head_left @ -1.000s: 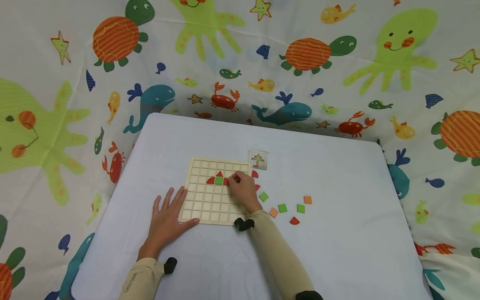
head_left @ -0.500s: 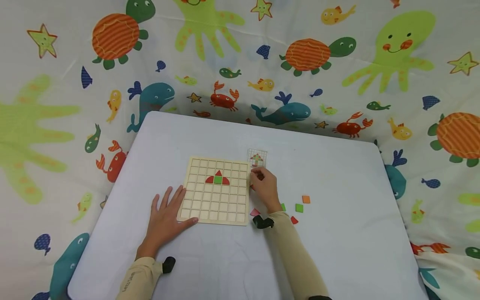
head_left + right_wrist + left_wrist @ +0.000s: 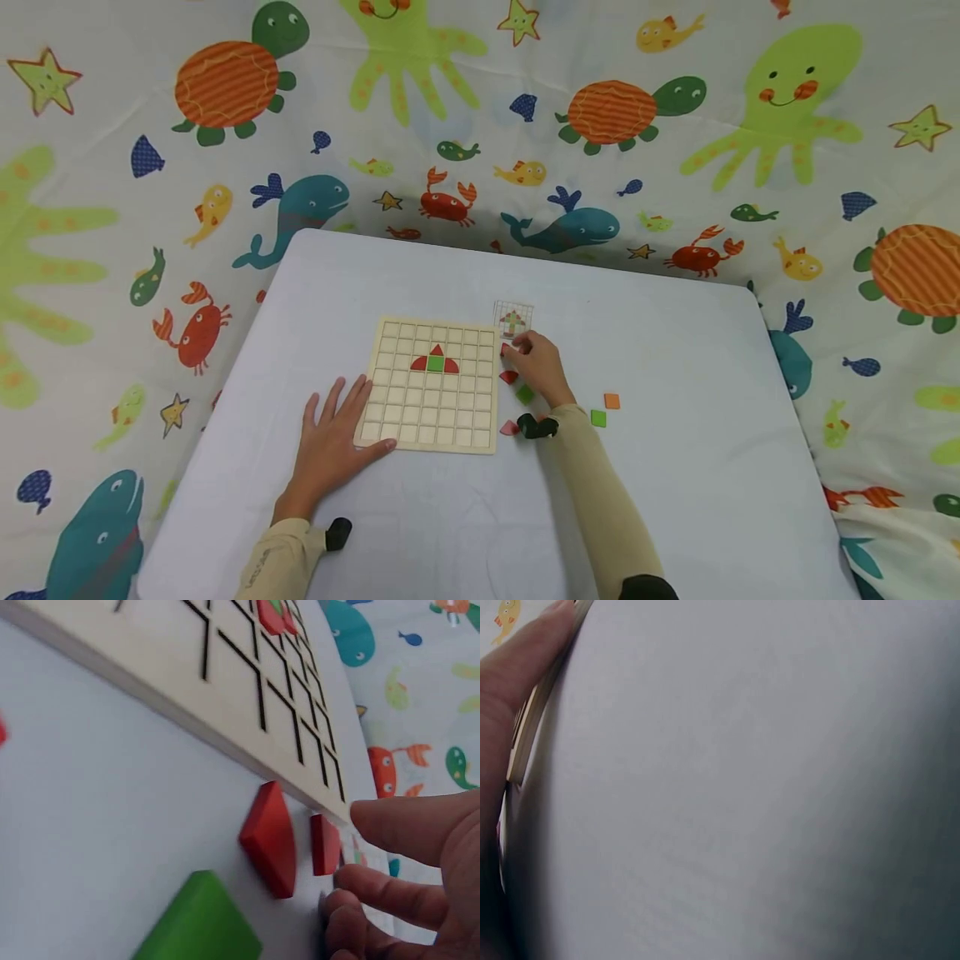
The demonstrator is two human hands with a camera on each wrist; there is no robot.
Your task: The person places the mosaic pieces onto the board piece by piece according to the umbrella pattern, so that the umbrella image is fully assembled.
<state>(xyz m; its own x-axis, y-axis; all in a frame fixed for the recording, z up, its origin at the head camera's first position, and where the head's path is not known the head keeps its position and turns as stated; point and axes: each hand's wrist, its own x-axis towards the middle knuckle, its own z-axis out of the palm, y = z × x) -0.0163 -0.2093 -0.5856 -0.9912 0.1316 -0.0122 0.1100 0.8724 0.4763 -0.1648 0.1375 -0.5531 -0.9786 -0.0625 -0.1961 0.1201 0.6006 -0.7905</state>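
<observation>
The wooden grid board (image 3: 427, 415) holds a red triangle (image 3: 437, 351) above a green square (image 3: 435, 363), with a red curved piece on each side of the square. My left hand (image 3: 330, 437) rests spread at the board's left edge; its thumb (image 3: 525, 660) touches the board's side (image 3: 526, 742) in the left wrist view. Beyond the board's right edge, my right hand (image 3: 542, 367) has thumb and fingers apart beside a red piece (image 3: 325, 844), with no clear grip on it. Nearer the right wrist camera lie another red piece (image 3: 271, 840) and a green square (image 3: 199, 922).
A small pattern card (image 3: 513, 319) lies behind my right hand. Farther right are an orange square (image 3: 612, 402) and a green square (image 3: 597, 418). A pink-red piece (image 3: 509, 428) lies by the right wrist's black device (image 3: 537, 427). A patterned cloth hangs behind the table.
My right hand has left the red curved piece on the board and moved right, past the board's edge, its thumb and fingers now parted. My left hand has stayed at the board.
</observation>
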